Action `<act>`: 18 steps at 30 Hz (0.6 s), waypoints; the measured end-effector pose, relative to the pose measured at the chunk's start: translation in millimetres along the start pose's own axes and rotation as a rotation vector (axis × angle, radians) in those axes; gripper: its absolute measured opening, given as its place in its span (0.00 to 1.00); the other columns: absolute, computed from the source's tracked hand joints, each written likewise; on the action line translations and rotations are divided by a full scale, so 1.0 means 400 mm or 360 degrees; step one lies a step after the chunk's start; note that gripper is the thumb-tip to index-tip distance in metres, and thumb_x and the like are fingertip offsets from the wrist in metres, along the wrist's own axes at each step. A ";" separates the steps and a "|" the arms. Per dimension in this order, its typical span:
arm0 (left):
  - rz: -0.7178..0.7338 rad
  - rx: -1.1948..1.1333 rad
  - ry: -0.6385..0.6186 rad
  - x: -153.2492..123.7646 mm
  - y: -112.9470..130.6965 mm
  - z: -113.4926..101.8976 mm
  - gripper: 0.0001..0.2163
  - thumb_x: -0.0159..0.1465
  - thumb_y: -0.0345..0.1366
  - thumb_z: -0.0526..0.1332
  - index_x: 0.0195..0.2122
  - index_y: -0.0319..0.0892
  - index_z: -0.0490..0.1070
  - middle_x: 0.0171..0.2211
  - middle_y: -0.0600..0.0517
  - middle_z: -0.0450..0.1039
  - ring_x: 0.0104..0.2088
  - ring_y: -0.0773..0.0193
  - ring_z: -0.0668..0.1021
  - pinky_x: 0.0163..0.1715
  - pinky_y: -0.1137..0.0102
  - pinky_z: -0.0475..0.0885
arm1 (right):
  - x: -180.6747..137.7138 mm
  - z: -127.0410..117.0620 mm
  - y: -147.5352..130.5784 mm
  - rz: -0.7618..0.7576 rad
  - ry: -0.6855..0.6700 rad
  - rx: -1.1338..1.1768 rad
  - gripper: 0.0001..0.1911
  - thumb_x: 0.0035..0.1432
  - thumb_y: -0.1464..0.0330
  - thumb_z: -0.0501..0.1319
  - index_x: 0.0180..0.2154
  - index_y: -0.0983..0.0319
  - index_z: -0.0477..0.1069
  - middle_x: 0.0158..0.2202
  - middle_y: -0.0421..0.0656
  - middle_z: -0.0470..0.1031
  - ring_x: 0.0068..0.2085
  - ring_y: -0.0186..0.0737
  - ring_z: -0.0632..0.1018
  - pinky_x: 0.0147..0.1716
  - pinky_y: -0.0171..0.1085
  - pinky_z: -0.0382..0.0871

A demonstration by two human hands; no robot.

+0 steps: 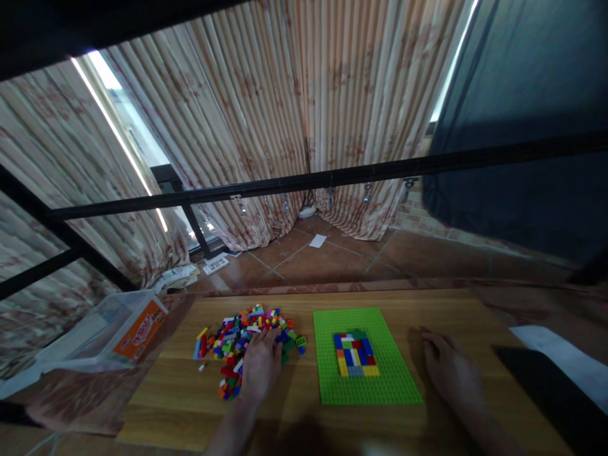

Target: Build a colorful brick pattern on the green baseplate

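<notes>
A heap of small coloured bricks point(237, 339) lies on the wooden table point(294, 411). My left hand point(260, 367) rests on the heap's right side, fingers stretched into the bricks; nothing shows in its grip. To the right lies a green baseplate point(365, 386) with a small patch of red, blue, yellow and white bricks point(355, 354) built on it. My right hand point(449, 370) lies palm down on the bare wood just right of the baseplate, fingers flat and apart, holding nothing.
A clear plastic box with an orange label point(118, 329) lies tipped at the table's left end. A black metal bar point(332, 180) crosses the view above. Curtains point(285, 126) hang behind, over a tiled floor point(327, 259). A white sheet point(560, 354) lies at the right.
</notes>
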State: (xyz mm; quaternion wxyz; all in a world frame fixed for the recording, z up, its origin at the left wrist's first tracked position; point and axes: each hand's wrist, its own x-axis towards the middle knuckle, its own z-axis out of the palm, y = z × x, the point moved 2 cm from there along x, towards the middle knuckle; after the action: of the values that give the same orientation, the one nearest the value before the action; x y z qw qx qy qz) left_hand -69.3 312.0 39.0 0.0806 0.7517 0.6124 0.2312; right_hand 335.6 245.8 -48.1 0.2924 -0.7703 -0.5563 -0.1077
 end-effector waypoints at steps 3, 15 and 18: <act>-0.0086 -0.0288 0.0100 -0.002 -0.016 -0.005 0.14 0.62 0.31 0.54 0.46 0.41 0.75 0.46 0.44 0.78 0.48 0.53 0.77 0.52 0.57 0.70 | -0.002 0.004 0.004 -0.0004 0.0004 0.0010 0.19 0.62 0.62 0.47 0.39 0.64 0.74 0.40 0.50 0.76 0.36 0.45 0.76 0.37 0.42 0.70; -0.0252 -0.0529 -0.0060 -0.085 0.053 0.007 0.16 0.67 0.34 0.48 0.46 0.41 0.74 0.42 0.45 0.79 0.42 0.57 0.80 0.45 0.63 0.73 | -0.005 0.003 0.016 -0.0034 -0.0045 -0.0041 0.22 0.62 0.61 0.47 0.40 0.64 0.76 0.40 0.52 0.76 0.32 0.45 0.77 0.31 0.42 0.70; -0.0152 -0.0235 -0.0108 -0.084 0.079 0.016 0.15 0.67 0.31 0.50 0.47 0.42 0.74 0.45 0.46 0.77 0.45 0.56 0.79 0.47 0.63 0.73 | -0.003 0.003 0.022 -0.0022 -0.0017 0.0019 0.20 0.60 0.61 0.49 0.38 0.63 0.76 0.39 0.52 0.76 0.31 0.46 0.77 0.32 0.43 0.71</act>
State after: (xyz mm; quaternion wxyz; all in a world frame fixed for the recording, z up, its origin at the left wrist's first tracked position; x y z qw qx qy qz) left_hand -43.5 273.2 37.5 0.1675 0.7211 0.6256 0.2459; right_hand 343.0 243.5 -52.4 0.2931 -0.7653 -0.5638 -0.1022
